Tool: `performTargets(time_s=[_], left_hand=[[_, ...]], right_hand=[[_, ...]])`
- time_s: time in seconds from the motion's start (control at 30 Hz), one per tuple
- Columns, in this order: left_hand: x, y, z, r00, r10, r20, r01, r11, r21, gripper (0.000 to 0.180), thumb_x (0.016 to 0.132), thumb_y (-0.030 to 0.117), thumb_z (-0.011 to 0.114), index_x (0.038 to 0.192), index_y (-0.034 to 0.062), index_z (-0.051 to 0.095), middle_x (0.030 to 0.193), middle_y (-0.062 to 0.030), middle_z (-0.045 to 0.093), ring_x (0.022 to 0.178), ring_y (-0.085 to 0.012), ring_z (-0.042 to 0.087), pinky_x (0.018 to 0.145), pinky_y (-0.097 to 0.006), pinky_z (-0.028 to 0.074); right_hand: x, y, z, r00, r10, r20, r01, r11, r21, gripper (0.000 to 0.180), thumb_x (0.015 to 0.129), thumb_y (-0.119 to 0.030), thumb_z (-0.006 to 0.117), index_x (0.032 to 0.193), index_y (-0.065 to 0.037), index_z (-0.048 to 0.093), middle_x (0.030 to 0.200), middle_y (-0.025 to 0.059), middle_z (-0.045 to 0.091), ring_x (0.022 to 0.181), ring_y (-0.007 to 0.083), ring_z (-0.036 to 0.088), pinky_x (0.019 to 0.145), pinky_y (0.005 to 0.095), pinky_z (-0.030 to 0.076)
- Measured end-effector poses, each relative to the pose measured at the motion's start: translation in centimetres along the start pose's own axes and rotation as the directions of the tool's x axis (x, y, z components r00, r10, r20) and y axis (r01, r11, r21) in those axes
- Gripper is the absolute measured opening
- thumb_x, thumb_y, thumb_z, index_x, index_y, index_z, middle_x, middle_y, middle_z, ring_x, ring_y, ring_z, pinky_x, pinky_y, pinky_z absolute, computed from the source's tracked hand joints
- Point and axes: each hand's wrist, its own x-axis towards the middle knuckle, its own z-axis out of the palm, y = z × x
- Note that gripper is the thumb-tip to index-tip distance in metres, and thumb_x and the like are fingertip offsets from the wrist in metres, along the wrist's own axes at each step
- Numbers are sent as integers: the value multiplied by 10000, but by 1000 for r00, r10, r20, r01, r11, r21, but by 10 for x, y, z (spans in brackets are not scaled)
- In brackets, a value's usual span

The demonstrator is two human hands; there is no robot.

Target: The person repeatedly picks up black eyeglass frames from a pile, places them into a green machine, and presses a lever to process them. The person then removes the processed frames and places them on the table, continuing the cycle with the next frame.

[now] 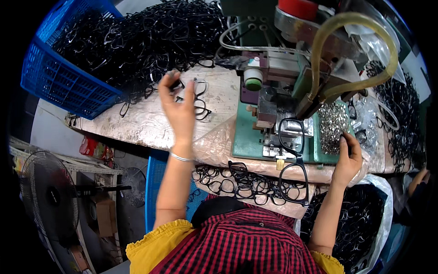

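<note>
My left hand (178, 112) is raised over the wooden table, thumb and fingers apart. Dark eyeglass frames (201, 108) lie just beside it; a dark piece shows between its fingers, apparently not gripped. My right hand (349, 160) reaches the near right edge of a green tray of small shiny metal parts (332, 125). Its thumb and fingertips are drawn together there; what they pinch is too small to make out. Between my hands a black eyeglass frame (299, 159) sits at the green-based machine (248, 141), one rim by the metal fixture, the other hanging over the front edge.
A large heap of black frames (155, 36) spills from a blue basket (64, 82) at the far left. More frames (246, 182) lie along the front edge before me. A yellowish hose (392, 50) arches over the machine. A fan (48, 196) stands lower left; a white-lined sack (385, 201) holds frames.
</note>
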Motion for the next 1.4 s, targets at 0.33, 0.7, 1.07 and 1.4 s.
performTargets(time_s=[0.33,0.7,1.07,1.4], left_hand=[[-24,-75,-58,854,-73,516,-299,743,599,451,727,-107,504,1132,42,637,994,-175,600,936,-383,568,821,-422,479],[-51,-17,-17,882,-382,276,451,853,-261,221,1045,206,478,1127,11,542,1053,-90,632,865,-161,626,783,-277,512],[20,147,30,871,386,303,-58,695,-717,167,1001,106,527,1153,37,536,1121,-215,639,1014,-328,658,771,-431,609],[-24,158,17,588,624,515,-451,782,-431,79,859,86,674,938,81,666,995,-111,726,825,-222,686,818,-414,552]], right_hand=[[4,-2,13,995,-101,7,102,994,-43,111,825,-9,675,930,-15,712,907,75,691,883,182,632,867,293,462],[3,-94,73,974,-137,178,31,867,498,274,794,22,696,1050,13,600,921,66,667,874,129,632,808,252,485],[-4,-125,79,938,46,344,-287,660,694,470,816,70,656,1242,49,457,896,72,686,897,104,618,865,240,464],[-3,-123,37,896,-28,443,-206,858,471,499,840,14,610,1324,20,491,1117,128,678,1068,175,623,983,320,447]])
